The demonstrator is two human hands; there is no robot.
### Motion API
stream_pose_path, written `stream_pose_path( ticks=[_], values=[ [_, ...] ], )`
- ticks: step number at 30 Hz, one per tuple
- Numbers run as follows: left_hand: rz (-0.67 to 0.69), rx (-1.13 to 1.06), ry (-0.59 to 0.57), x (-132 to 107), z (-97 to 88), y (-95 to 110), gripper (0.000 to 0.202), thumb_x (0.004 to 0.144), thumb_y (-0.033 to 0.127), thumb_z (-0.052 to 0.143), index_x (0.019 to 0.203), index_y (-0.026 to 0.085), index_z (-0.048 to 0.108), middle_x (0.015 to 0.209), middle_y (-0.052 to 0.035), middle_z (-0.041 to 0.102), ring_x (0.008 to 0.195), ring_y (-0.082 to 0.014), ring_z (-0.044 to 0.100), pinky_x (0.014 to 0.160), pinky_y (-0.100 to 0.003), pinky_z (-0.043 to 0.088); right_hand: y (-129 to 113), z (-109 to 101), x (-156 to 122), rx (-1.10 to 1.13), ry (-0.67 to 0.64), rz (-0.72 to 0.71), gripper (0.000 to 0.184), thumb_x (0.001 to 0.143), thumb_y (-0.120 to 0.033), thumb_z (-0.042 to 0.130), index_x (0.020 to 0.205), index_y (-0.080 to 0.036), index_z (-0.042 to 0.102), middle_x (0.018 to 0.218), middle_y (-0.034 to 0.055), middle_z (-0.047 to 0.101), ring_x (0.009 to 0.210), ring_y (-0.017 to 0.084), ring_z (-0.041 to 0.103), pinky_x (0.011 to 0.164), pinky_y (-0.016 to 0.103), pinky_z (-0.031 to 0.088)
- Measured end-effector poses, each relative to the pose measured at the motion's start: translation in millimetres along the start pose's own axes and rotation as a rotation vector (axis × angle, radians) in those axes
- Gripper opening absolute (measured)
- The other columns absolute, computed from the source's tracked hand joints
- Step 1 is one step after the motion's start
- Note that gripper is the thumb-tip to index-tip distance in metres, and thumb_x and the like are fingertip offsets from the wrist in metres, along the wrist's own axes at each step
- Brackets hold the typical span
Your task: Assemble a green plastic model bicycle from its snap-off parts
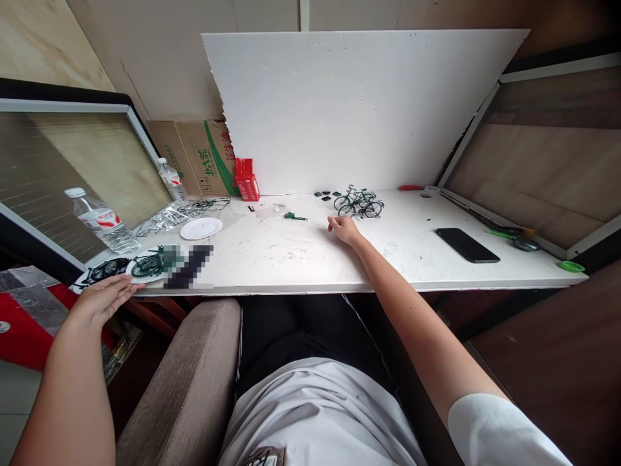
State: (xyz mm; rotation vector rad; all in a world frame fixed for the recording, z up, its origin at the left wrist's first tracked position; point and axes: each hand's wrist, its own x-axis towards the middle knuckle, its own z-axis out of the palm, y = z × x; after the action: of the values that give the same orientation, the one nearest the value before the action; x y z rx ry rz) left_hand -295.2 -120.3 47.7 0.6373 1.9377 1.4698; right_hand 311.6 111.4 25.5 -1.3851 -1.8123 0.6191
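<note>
At the table's left front edge is my left hand (109,294), its fingers stretched out along the rims of two small white plates. One plate (154,275) bears dark green bicycle-model parts (147,262); the other holds black parts (107,270). My right hand (343,230) rests on the white table (291,259) with its fingers curled closed; whatever they hold, if anything, is hidden. Just behind it stand model bicycles, a black one (369,208) in front of a green one (345,199). A small green part (294,216) lies to the left of this hand.
Water bottles (104,223) and an empty white plate (201,228) are on the left, near bagged black parts (182,212). A red box (247,180) stands at the back. A phone (466,245) and a green cap (571,266) lie right. A blurred patch hides part of the table.
</note>
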Motion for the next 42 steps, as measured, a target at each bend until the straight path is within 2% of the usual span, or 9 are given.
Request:
stream_pose_path(
  ticks=[7, 13, 18, 26, 30, 34, 36, 38, 42],
  values=[
    [-0.006, 0.027, -0.039, 2.0, 11.8, 6.5, 0.024, 0.097, 0.001, 0.064, 0.119, 0.010, 0.067, 0.079, -0.0029, 0.076, 0.071, -0.0061, 0.073, 0.072, -0.007, 0.058, 5.2, 3.2, 4.4, 0.002, 0.003, -0.007, 0.072, 0.097, -0.077, 0.044, 0.068, -0.016, 0.070, 0.047, -0.0030, 0.031, 0.049, 0.015, 0.033, 0.059, 0.034, 0.031],
    [-0.007, -0.095, -0.131, -6.9, 40.2, 23.8, 0.023, 0.094, -0.006, 0.059, 0.111, 0.007, 0.066, 0.082, -0.0046, 0.073, 0.078, -0.0079, 0.074, 0.079, -0.008, 0.059, 3.1, 1.6, 3.7, 0.004, -0.022, 0.025, 0.066, 0.101, -0.070, 0.046, 0.070, -0.017, 0.071, 0.049, -0.0019, 0.035, 0.049, 0.015, 0.033, 0.062, 0.035, 0.030],
    [-0.006, -0.169, -0.181, -24.4, 64.9, 39.1, 0.017, 0.097, -0.005, 0.056, 0.103, 0.007, 0.066, 0.079, -0.0041, 0.069, 0.074, -0.0064, 0.071, 0.076, -0.007, 0.057, 0.1, 0.1, 1.9, -0.009, -0.032, 0.007, 0.061, 0.103, -0.062, 0.046, 0.069, -0.017, 0.070, 0.049, -0.0029, 0.031, 0.050, 0.015, 0.031, 0.063, 0.035, 0.029],
    [0.016, -0.162, -0.295, -38.9, 91.9, 41.2, 0.017, 0.097, -0.003, 0.060, 0.105, 0.011, 0.067, 0.079, -0.0014, 0.068, 0.072, -0.0073, 0.070, 0.074, -0.011, 0.058, -1.8, 2.6, -6.5, -0.013, 0.013, -0.019, 0.063, 0.102, -0.064, 0.045, 0.070, -0.016, 0.069, 0.050, -0.0012, 0.038, 0.053, 0.016, 0.037, 0.063, 0.034, 0.030],
    [0.007, -0.139, -0.358, -47.0, 114.9, 40.5, 0.016, 0.095, 0.001, 0.063, 0.105, 0.012, 0.068, 0.079, -0.0020, 0.069, 0.070, -0.0079, 0.070, 0.073, -0.013, 0.058, -4.8, 3.4, -10.1, -0.031, 0.025, -0.036, 0.059, 0.102, -0.061, 0.046, 0.072, -0.016, 0.069, 0.056, 0.0031, 0.050, 0.061, 0.018, 0.046, 0.065, 0.033, 0.033],
    [0.038, -0.099, -0.461, -54.2, 142.7, 38.4, 0.019, 0.089, 0.001, 0.071, 0.104, 0.012, 0.070, 0.086, -0.0055, 0.073, 0.072, -0.0111, 0.072, 0.076, -0.018, 0.061, -7.6, 2.0, -17.0, -0.025, 0.101, -0.008, 0.035, 0.097, -0.049, 0.057, 0.086, -0.017, 0.066, 0.075, 0.0072, 0.063, 0.074, 0.021, 0.054, 0.069, 0.032, 0.037],
    [0.027, -0.113, -0.479, -57.2, 157.3, 36.7, 0.019, 0.088, 0.000, 0.073, 0.103, 0.011, 0.069, 0.082, -0.0056, 0.072, 0.070, -0.0118, 0.073, 0.073, -0.018, 0.061, -9.4, 0.6, -22.9, -0.010, 0.135, 0.026, 0.025, 0.094, -0.042, 0.062, 0.101, -0.018, 0.063, 0.080, 0.0057, 0.063, 0.075, 0.022, 0.055, 0.070, 0.032, 0.038],
    [0.023, -0.131, -0.530, -60.6, 172.1, 35.2, 0.019, 0.086, 0.000, 0.076, 0.102, 0.010, 0.069, 0.080, -0.0059, 0.072, 0.068, -0.0119, 0.072, 0.072, -0.019, 0.061, -11.7, -0.5, -29.2, -0.007, 0.142, 0.071, 0.026, 0.092, -0.035, 0.062, 0.113, -0.020, 0.059, 0.079, 0.0032, 0.061, 0.074, 0.022, 0.055, 0.071, 0.032, 0.039],
    [0.004, -0.165, -0.583, -69.6, 201.3, 34.4, 0.019, 0.087, -0.001, 0.075, 0.102, 0.009, 0.069, 0.080, -0.0067, 0.073, 0.068, -0.0122, 0.072, 0.073, -0.022, 0.063, -17.0, -0.6, -36.6, 0.004, 0.142, 0.138, 0.022, 0.092, -0.030, 0.060, 0.112, -0.021, 0.056, 0.077, 0.0018, 0.059, 0.071, 0.022, 0.053, 0.069, 0.033, 0.038]
  ],
)
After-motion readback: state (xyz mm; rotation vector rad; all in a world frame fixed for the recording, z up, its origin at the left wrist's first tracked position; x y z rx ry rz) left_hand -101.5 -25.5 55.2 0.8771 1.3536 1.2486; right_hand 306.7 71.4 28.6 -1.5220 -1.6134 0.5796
